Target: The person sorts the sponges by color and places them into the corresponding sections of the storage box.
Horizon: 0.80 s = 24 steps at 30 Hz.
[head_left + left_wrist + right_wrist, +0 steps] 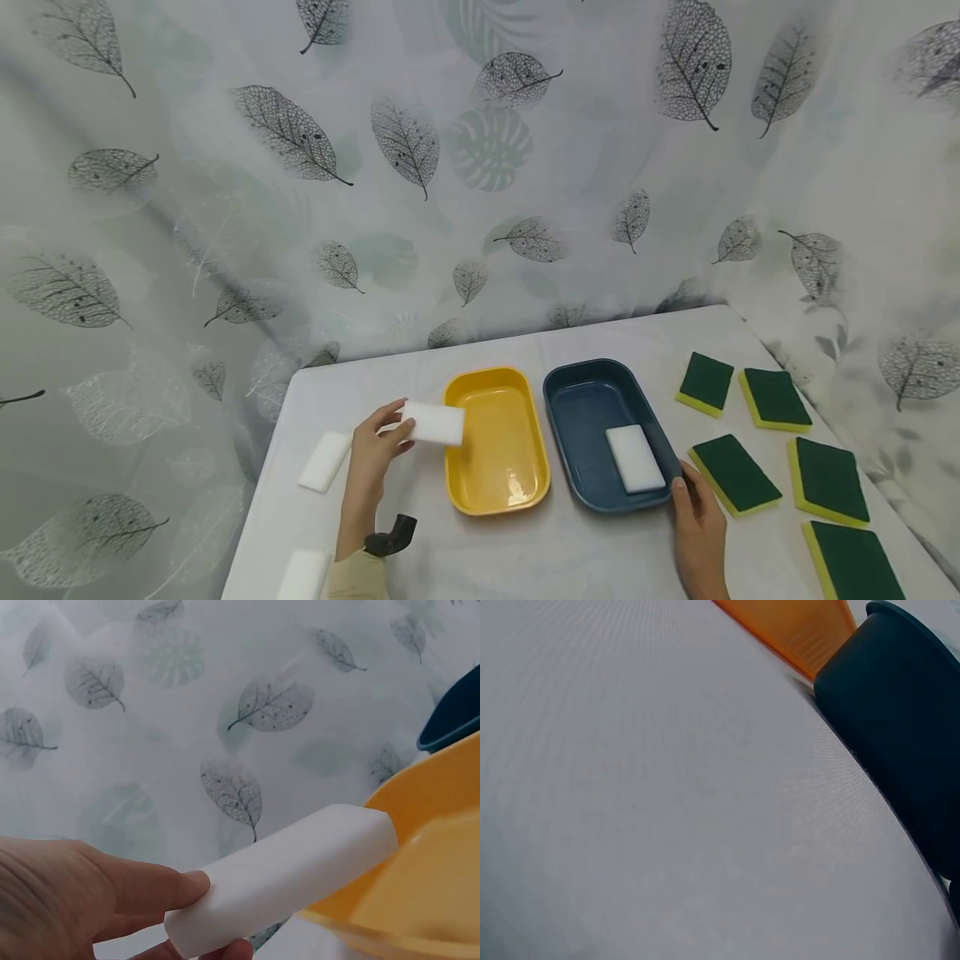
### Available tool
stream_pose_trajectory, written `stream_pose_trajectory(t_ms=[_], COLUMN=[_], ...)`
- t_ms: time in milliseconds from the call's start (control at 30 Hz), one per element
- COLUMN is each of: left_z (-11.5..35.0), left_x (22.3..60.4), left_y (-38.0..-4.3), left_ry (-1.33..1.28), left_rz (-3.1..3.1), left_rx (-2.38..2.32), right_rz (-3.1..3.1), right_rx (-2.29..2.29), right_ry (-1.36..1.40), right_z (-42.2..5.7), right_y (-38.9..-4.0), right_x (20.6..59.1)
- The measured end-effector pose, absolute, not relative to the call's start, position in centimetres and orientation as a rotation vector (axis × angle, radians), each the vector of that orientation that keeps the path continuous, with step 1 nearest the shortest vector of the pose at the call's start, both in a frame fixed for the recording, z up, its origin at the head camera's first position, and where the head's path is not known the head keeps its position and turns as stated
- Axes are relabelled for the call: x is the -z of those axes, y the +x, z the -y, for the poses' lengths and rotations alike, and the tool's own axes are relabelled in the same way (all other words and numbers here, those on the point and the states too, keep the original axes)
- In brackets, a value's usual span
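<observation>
My left hand [378, 446] pinches a white sponge block [435, 423] between thumb and fingers. One end of it reaches over the left rim of the yellow tray [454, 492]. In the left wrist view the thumb [161, 889] presses on the white block's near end, with fingertips below. At the blue tray [562, 454], my right hand [699, 525] grips the front right corner; its fingers are partly hidden there. Inside that tray lies another white sponge block [635, 459]. The right wrist view shows the blue tray's outer wall [892, 712] but not clearly the hand.
On the white table's left side lie two more white sponge blocks [325, 461]. Several green-and-yellow scouring sponges [735, 473] are spread to the right of the blue tray. A leaf-patterned curtain [465, 208] hangs behind the table and along its sides.
</observation>
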State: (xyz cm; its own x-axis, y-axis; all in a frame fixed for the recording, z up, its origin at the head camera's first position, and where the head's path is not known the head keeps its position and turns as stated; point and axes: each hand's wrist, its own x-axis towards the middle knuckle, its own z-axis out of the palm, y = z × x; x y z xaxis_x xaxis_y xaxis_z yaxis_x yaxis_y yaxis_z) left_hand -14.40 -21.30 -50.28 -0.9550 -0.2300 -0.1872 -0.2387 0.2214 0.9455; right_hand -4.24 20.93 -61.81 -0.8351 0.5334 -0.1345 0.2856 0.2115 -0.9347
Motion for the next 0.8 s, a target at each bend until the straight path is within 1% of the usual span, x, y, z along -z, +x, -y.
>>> stream_pose_trajectory(t_ms=[367, 800], left_z=[17.1, 12.1], left_x=[49.1, 48.4], left_y=[-17.0, -18.8], left_ry=[-0.235, 0.048], left_rz=[-2.428, -2.348], left_rx=[-1.880, -1.800], right_rz=[2.289, 2.287], right_rx=[-1.665, -1.666], right_ry=[-0.773, -0.778], right_z=[-20.9, -21.0], right_y=[-4.1, -4.1], right_x=[61.8, 61.5])
